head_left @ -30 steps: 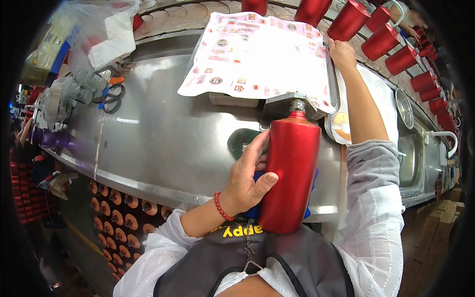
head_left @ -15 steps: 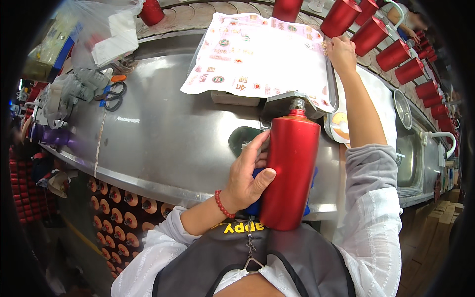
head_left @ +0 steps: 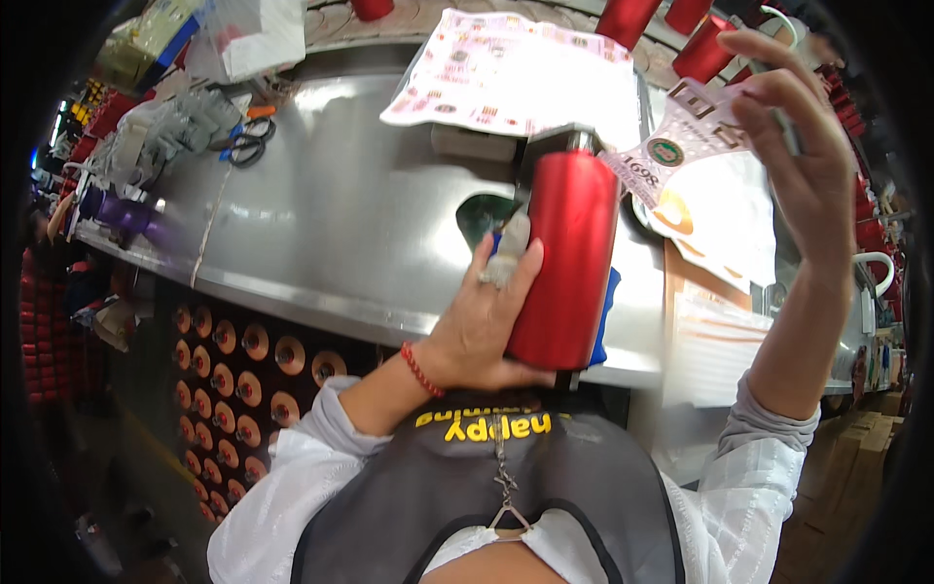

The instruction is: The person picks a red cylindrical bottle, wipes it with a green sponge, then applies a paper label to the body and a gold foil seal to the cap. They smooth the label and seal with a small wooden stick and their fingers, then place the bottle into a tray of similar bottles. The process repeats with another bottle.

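A glossy red bottle (head_left: 569, 258) stands tilted in front of my chest, its neck toward a metal block (head_left: 559, 138). Wrapped against its left side and lower end is my left hand (head_left: 472, 326), with a red bead bracelet at the wrist. A pale, wrinkled piece (head_left: 508, 251) shows by its fingertips; what it is I cannot make out. My right hand (head_left: 803, 161) is raised at the right, pinching the edge of a thin printed label (head_left: 671, 146) that stretches down toward the bottle's upper right. Behind lies the sheet of pink-printed labels (head_left: 516, 73).
A dark green dish (head_left: 484, 216) sits left of the bottle, blue cloth (head_left: 608, 302) beneath it. Scissors (head_left: 245, 146) and clear plastic wrap (head_left: 190, 127) lie on the left of the steel table (head_left: 331, 214). More red bottles (head_left: 702, 51) stand along the conveyor at the back.
My right hand has come away from the sheet, rising to the right with a label. My left hand has shifted lower on the bottle, which appears higher in view.
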Demonstrator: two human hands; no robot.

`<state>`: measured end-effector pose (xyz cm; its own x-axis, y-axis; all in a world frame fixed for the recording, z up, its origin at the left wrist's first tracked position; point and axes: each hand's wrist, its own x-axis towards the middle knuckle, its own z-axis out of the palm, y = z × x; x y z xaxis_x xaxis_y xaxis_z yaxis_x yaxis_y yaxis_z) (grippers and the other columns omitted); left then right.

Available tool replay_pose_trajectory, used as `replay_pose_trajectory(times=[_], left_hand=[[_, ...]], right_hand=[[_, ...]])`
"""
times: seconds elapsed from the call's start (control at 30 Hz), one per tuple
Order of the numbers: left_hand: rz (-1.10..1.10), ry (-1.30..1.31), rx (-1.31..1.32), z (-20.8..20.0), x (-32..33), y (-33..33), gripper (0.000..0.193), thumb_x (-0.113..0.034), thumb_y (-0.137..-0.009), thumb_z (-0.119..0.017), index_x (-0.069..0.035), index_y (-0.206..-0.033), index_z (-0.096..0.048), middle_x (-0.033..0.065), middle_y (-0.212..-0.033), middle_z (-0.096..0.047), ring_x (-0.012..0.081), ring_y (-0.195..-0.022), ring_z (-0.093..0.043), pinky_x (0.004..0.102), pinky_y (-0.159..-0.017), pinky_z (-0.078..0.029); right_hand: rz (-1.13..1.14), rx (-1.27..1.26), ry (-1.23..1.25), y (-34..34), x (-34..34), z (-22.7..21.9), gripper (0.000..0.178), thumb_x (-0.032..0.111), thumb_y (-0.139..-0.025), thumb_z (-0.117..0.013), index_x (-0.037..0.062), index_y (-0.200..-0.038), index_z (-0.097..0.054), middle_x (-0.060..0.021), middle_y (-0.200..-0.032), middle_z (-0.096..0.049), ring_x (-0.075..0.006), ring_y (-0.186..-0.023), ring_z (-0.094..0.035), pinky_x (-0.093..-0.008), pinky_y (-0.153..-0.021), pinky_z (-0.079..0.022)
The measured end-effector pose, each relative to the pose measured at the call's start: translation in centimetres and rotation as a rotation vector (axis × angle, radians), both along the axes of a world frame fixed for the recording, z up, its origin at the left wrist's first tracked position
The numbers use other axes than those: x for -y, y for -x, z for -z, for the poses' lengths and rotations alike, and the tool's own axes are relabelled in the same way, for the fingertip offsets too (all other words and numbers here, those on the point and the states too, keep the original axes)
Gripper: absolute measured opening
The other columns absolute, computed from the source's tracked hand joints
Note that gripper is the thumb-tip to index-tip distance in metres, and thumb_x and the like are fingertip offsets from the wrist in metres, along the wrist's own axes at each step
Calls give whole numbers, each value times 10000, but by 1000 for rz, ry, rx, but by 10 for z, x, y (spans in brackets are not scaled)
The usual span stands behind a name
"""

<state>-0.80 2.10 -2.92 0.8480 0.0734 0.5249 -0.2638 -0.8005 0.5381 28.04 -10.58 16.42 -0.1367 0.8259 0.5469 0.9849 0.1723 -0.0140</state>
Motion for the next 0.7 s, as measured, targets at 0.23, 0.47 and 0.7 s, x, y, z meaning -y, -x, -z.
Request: replay_pose_trajectory(times=[0.23, 0.47, 0.7], left_hand=[[-30, 65, 76, 30, 6, 1, 1153, -600, -835, -708, 65, -1568, -115, 275, -1407, -519, 409, -1306, -524, 561, -1198, -207], [-7, 42, -5, 28, 5, 5, 1142, -618, -857, -678, 40, -1581, -89, 275, -1513, -406, 410, -1407, -413, 564, -1196, -195], [-7, 693, -119, -3, 16, -5, 1044, -594, -900, -655, 55, -1552, -160, 306, -1537, -314, 421, -1429, -342, 451, -1187, -267]], right_hand=[[-121, -518, 38, 68, 20, 3, 149, 161, -991, -638, 23, -949, -605, -129, -1102, -634, -153, -894, -607, -292, -788, -514], [85, -544, 228, 59, 3, 91, 207, 212, -996, -638, 8, -973, -614, -74, -1242, -619, -162, -1070, -625, -296, -870, -535], [176, -535, 100, 62, -11, 119, 206, 228, -953, -696, 30, -946, -640, -104, -1135, -642, -231, -947, -673, -340, -752, -573]])
